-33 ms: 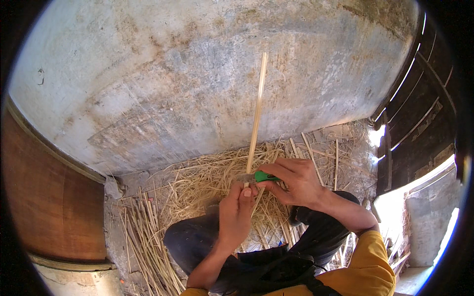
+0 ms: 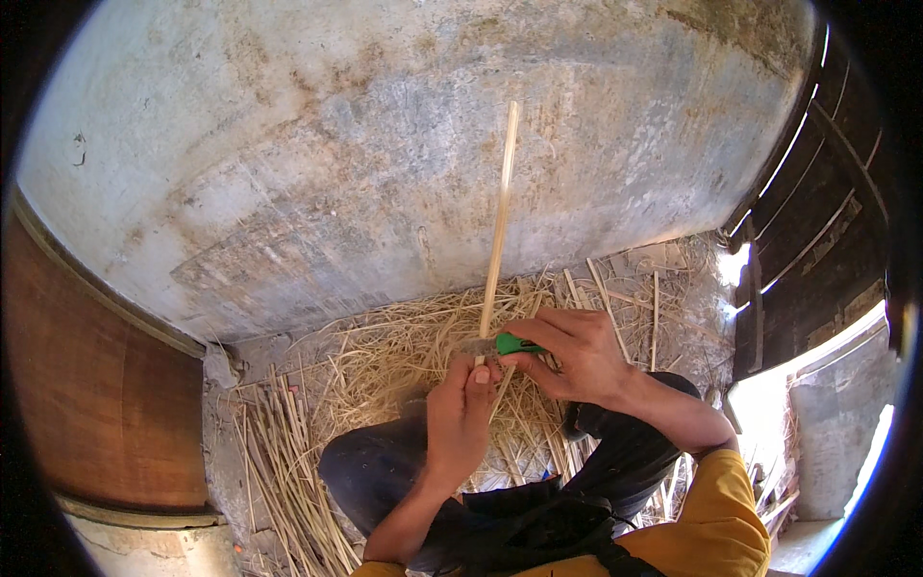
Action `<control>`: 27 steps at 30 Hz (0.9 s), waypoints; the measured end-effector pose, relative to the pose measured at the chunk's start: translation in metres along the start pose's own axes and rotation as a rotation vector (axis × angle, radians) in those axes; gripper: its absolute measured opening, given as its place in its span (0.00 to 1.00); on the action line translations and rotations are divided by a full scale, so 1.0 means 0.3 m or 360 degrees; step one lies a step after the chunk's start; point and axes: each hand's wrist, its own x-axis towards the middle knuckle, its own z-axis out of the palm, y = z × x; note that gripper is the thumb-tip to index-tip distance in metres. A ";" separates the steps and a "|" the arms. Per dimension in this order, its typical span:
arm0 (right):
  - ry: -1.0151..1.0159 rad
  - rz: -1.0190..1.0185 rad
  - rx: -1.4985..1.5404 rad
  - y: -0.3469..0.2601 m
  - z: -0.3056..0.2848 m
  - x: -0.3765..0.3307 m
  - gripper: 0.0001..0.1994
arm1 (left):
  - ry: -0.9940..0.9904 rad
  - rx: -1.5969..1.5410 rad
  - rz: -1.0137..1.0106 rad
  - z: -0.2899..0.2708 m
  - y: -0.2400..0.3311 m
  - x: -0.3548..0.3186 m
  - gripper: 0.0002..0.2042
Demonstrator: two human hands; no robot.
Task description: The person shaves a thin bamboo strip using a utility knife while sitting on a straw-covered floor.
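Note:
A long pale bamboo strip points away from me, up in front of the wall. My left hand is closed round its near end, thumb on top, and a short stub shows at the thumb. Close on the right, my right hand grips a green-handled cutter between thumb and fingers. A thin greyish part, seemingly its blade, lies across the strip just beyond my left fingers; the exact contact is too small to make out. Both hands are above my crossed legs.
Curly bamboo shavings cover the floor ahead. Several long strips lie bundled at my left. A stained wall rises in front, a brown wooden panel stands left, and dark slats are at the right.

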 end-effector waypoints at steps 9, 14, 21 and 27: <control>0.0041 0.0039 -0.0055 -0.020 -0.003 0.004 0.16 | 0.0121 0.0418 0.0174 0.016 0.025 -0.003 0.13; 0.0059 0.0057 -0.0085 -0.012 -0.002 0.008 0.15 | 0.0132 0.0543 0.0232 0.009 0.026 -0.002 0.09; 0.0184 0.0211 -0.0048 0.029 -0.013 0.029 0.12 | 0.0150 0.0669 0.0225 0.019 0.036 -0.016 0.06; 0.0156 0.0268 0.0005 0.055 -0.014 0.036 0.13 | 0.0152 0.0666 0.0257 0.020 0.017 -0.014 0.06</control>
